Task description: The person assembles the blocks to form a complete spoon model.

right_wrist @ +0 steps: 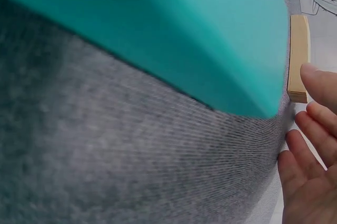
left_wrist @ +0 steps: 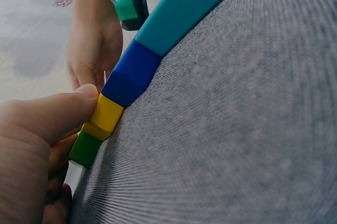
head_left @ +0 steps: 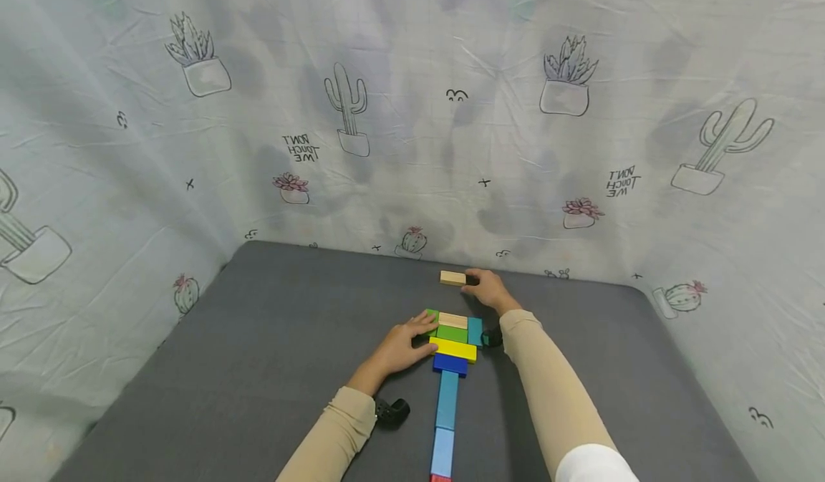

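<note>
My left hand (head_left: 399,346) rests at the left side of a flat layout of coloured blocks. Its fingers lie over the upright green block (head_left: 432,314), and its thumb touches the end of the yellow block (head_left: 454,349). Within the layout, a plain wooden block (head_left: 453,321) lies above another green block (head_left: 452,334), with a teal block (head_left: 475,331) to their right. Farther away, my right hand (head_left: 490,290) is beside a separate wooden block (head_left: 452,278), fingers loosely bent. In the right wrist view, the thumb overlaps that wooden block's (right_wrist: 298,58) near end.
Below the yellow block, a dark blue block (head_left: 450,364), a teal-blue block (head_left: 447,399), a light blue block (head_left: 442,452) and a red block (head_left: 440,478) run towards me. The grey table (head_left: 309,310) ends at a cactus-print curtain (head_left: 412,145).
</note>
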A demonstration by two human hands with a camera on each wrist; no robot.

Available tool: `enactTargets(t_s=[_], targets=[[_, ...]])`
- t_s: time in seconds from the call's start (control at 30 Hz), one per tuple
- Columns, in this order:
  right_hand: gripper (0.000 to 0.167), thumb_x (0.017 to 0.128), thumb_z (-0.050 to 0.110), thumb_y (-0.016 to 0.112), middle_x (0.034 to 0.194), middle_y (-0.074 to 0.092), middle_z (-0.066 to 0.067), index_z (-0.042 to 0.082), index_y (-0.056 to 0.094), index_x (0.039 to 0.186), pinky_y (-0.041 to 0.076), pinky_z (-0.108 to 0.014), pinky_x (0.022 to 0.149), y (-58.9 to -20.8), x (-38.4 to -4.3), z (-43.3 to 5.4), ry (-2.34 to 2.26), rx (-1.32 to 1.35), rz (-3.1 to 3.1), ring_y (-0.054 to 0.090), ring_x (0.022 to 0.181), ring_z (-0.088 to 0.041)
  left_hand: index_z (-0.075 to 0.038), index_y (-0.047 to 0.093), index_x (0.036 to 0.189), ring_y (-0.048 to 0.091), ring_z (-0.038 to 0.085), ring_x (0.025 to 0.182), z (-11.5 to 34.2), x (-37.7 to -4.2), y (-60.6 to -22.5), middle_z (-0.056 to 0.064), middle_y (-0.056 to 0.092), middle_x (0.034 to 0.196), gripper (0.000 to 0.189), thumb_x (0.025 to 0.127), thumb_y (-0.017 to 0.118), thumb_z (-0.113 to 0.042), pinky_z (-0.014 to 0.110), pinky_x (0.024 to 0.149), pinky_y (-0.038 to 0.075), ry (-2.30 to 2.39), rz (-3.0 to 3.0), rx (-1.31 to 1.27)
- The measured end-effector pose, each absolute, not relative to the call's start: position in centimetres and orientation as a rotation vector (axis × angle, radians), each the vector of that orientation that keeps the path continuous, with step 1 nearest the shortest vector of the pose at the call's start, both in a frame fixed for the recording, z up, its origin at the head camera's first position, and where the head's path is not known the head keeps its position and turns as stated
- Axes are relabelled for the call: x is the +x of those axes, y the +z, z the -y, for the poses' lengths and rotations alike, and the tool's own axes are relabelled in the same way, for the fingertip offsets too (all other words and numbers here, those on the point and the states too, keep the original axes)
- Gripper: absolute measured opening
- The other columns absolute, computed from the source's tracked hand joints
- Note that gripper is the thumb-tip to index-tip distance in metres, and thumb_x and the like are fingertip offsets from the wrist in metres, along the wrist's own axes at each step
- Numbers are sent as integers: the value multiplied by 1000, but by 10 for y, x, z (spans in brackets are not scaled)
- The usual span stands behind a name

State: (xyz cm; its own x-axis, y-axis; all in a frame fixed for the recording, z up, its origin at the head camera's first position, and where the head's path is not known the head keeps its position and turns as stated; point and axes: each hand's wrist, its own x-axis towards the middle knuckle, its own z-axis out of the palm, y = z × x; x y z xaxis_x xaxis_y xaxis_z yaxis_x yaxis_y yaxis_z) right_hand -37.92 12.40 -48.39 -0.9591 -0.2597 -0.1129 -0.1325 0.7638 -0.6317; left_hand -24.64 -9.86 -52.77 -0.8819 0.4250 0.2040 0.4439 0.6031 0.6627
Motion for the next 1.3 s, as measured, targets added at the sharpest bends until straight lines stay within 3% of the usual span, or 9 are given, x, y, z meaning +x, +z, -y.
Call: enactTargets(t_s=[0.47,0.93,1.3], targets=[[48,92,19,63,144,44,-17,5,50,137,37,-51,107,-481,-384,-120,-871,-313,-2818,38,134,-37,-12,52,137,31,25,141,98,-246,-528,1,42,148,51,92,61,-35,51,111,31,-1170,2765,-778],[40,86,21,71,126,60,-17,2,63,120,45,-48,99,-487,-387,-117,-854,-339,-2941,54,118,-35,-12,52,137,31,24,141,99,-244,-527,1,42,148,51,92,61,-34,50,112,31,-1178,2774,-760],[37,86,17,70,123,62,-17,2,63,120,45,-48,98,-491,-382,-121,-1027,-298,-2926,54,116,-34,-12,52,137,31,24,141,99,-246,-528,0,41,148,51,92,61,-35,50,112,31,-1179,2778,-752]])
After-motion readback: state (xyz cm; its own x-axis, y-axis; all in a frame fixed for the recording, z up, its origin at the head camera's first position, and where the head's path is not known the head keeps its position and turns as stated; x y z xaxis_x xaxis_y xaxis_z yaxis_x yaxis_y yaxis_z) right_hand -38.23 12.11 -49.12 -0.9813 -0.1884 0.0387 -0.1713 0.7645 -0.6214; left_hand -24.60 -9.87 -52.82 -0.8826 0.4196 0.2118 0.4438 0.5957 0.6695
